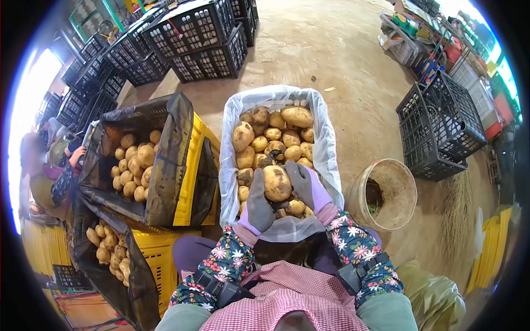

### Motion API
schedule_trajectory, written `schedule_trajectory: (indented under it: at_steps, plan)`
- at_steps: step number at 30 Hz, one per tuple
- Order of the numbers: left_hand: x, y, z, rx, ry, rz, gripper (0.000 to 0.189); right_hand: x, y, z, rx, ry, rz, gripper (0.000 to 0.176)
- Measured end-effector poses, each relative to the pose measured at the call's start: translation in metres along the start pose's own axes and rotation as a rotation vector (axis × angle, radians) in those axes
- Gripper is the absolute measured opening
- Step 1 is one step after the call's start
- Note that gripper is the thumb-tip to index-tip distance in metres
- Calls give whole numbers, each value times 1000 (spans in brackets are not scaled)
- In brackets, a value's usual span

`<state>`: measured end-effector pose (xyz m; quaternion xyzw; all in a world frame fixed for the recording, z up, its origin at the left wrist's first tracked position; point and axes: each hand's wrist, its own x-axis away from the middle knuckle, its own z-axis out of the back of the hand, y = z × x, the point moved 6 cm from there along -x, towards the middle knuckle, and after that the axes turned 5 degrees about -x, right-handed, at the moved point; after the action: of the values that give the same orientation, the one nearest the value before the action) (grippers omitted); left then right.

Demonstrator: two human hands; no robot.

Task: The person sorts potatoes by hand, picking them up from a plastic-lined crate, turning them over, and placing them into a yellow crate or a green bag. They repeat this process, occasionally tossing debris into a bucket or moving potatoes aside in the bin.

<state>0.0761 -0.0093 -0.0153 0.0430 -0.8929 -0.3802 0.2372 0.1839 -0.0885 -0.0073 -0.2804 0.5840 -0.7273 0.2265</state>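
A large potato [277, 183] with brown dirt patches is held between my two gloved hands, above a crate lined with whitish plastic film [327, 132]. My left hand [257, 205] closes on its left side. On the other side, my right hand [307, 187] presses against it with the fingers near its top. Both gloves are grey with purple cuffs. Many more potatoes [274, 134], several of them muddy, fill the crate under and beyond my hands. A dark, rotten-looking clump [270, 158] lies just behind the held potato.
To my left, two yellow crates [187, 182] with black liners hold potatoes [135, 163]. A dirty bucket [409, 193] stands at my right, near black crates [436, 127]. Stacked black crates [196, 41] fill the back left. Another person [55, 171] is at far left.
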Motion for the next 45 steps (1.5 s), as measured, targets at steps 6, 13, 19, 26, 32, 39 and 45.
schedule_trajectory:
  at_steps: [6,13,19,26,32,39,45]
  plan:
    - [8,15,-3,-221,12,-171,53,12,-31,-9,106,-12,231,43]
    - [6,20,2,-155,43,-331,43,-1,-11,-10,-422,-75,108,57]
    - [4,32,7,-207,44,-377,40,16,-31,-30,-75,-308,294,82]
    - [-5,43,14,-537,115,-537,47,17,-25,-19,350,-116,504,79]
    - [-19,41,10,-749,281,-436,47,25,-30,-28,806,40,541,62]
    - [-24,40,7,-706,255,-685,47,-1,-20,-5,158,166,329,69]
    - [-15,51,-8,-545,54,-432,54,3,-24,-6,-193,58,340,82]
